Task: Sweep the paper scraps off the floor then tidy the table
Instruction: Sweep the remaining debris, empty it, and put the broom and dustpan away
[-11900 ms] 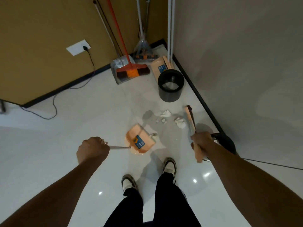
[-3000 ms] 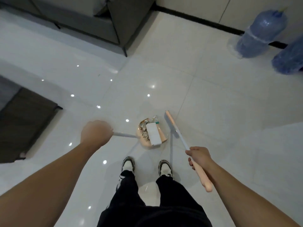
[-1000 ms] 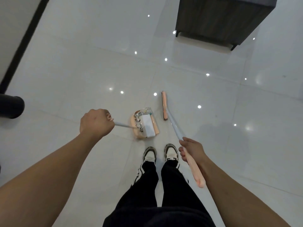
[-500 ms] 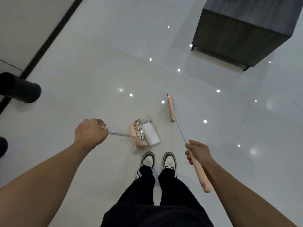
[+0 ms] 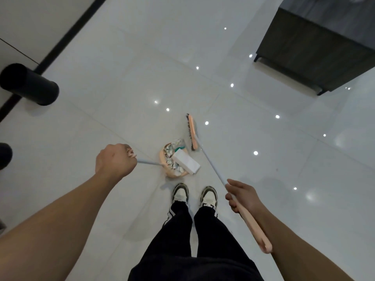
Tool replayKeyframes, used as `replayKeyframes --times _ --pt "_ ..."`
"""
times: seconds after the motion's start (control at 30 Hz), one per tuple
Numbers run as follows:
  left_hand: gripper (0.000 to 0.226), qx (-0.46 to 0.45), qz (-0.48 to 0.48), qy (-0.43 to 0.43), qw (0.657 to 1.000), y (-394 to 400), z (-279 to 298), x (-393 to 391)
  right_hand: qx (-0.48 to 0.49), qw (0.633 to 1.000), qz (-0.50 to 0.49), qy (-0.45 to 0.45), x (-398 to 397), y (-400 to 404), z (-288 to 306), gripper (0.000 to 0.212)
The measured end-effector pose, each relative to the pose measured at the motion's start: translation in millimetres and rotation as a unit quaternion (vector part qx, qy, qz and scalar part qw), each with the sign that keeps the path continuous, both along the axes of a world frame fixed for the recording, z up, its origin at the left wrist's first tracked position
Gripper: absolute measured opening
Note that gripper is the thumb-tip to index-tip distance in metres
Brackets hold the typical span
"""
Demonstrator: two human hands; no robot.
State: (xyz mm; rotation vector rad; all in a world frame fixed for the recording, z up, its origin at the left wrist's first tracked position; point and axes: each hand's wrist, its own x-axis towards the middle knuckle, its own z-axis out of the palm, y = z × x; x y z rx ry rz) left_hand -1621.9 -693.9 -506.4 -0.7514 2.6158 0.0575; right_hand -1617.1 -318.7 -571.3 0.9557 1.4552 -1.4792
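Sweep step looks done, I'm now on the carry-to-bin bit. My left hand has its grip curled tight round the thin handle of the dustpan, which hangs just ahead of that grip, loaded w/ paper scraps and a white box. My right hand grips the broom mid-shaft, head forward of the grip, beside the pan. Black bin sits well off past the left grip. Next, I reckon: keep pan level, walk over, tip in.

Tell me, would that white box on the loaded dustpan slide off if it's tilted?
Probably. The white box lies loose atop crumpled scraps, overhanging the dustpan lip. It looks light, likely cardboard, so a tilt would probably tip it out.
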Motion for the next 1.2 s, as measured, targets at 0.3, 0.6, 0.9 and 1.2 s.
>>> replayKeyframes --times 0.3,0.6,0.9,1.2 --pt "0.015 0.022 0.022 0.011 0.999 -6.2 1.8 0.5 0.1 0.987 0.118 0.032 14.2 -32.0 5.9 0.05" --pt "0.012 0.059 0.125 0.051 0.989 -26.4 9.8 34.4 0.035 0.988 0.147 -0.006 15.7 -66.3 24.3 0.047" --pt "0.018 0.075 0.351 0.176 0.916 -102.3 57.0 93.2 0.022 0.968 0.242 0.069 -51.3 -138.2 75.7 0.045" --pt "0.025 0.053 0.459 0.29 0.838 -268.5 108.8 93.4 -0.01 0.934 0.309 0.182 -136.1 -334.1 150.5 0.038"
